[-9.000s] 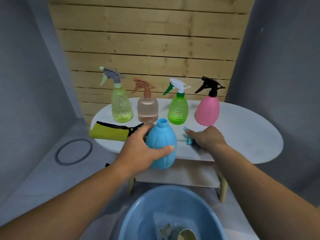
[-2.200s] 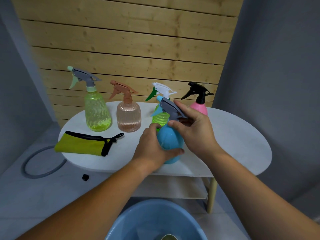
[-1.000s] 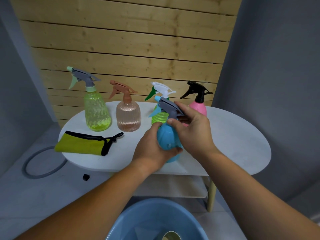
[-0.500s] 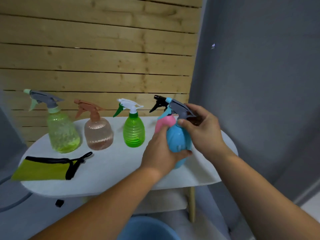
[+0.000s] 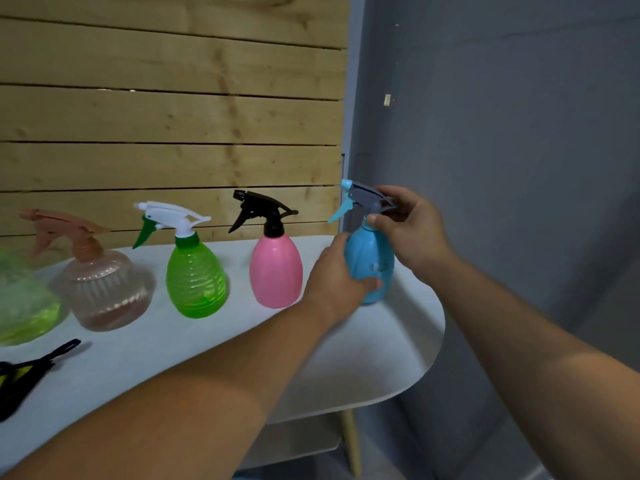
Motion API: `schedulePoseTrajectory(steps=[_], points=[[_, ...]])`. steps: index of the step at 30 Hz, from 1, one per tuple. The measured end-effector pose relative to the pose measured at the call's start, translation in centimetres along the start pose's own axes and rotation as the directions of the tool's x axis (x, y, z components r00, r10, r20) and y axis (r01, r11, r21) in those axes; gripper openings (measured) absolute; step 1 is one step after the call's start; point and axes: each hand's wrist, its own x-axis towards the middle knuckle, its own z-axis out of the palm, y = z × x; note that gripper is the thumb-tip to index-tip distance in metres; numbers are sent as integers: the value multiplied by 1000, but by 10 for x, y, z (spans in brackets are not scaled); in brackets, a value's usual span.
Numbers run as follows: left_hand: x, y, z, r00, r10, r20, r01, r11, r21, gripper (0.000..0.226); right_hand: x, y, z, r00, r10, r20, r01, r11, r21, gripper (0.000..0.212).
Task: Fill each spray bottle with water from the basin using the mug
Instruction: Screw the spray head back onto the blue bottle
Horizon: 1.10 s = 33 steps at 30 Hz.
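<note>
A blue spray bottle [image 5: 372, 258] with a grey trigger head [image 5: 363, 197] stands at the right end of the white oval table [image 5: 363, 358], right of the pink bottle [image 5: 275, 270]. My left hand [image 5: 334, 280] grips the blue bottle's body from the left. My right hand [image 5: 410, 225] holds its trigger head from the right. Further left stand the green bottle [image 5: 195, 273], the peach bottle [image 5: 102, 284] and, cut by the frame edge, the yellow-green bottle [image 5: 20, 306]. The basin and mug are out of view.
A yellow-and-black pouch [image 5: 24, 370] lies at the table's front left. A wooden slat wall [image 5: 173, 116] backs the table and a grey wall [image 5: 502, 168] stands close on the right. A lower shelf and a table leg [image 5: 353, 441] show beneath.
The trigger head went back onto the blue bottle. Both hands carried the bottle right, past the pink one, to the table's right end. The view swung right and the basin dropped out of sight.
</note>
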Motion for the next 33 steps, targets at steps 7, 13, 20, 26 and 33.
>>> schedulePoseTrajectory(steps=[7, 13, 20, 26, 33], points=[[10, -11, 13, 1000, -13, -22, 13, 1000, -5, 73, 12, 19, 1, 1000, 22, 1, -22, 1000, -1, 43], [10, -19, 6, 999, -27, -33, 26, 999, -18, 70, 14, 24, 14, 999, 31, 10, -32, 999, 20, 44], [12, -23, 2, 999, -33, -40, 32, 999, -24, 68, 16, 23, 21, 1000, 26, 3, -26, 1000, 10, 43], [12, -21, 4, 999, -38, -16, 38, 999, 7, 72, 15, 24, 21, 1000, 20, 8, -20, 1000, 11, 41], [-1, -17, 1, 997, -82, 2, 82, 990, 117, 65, 9, 21, 20, 1000, 8, 23, -7, 1000, -26, 50]])
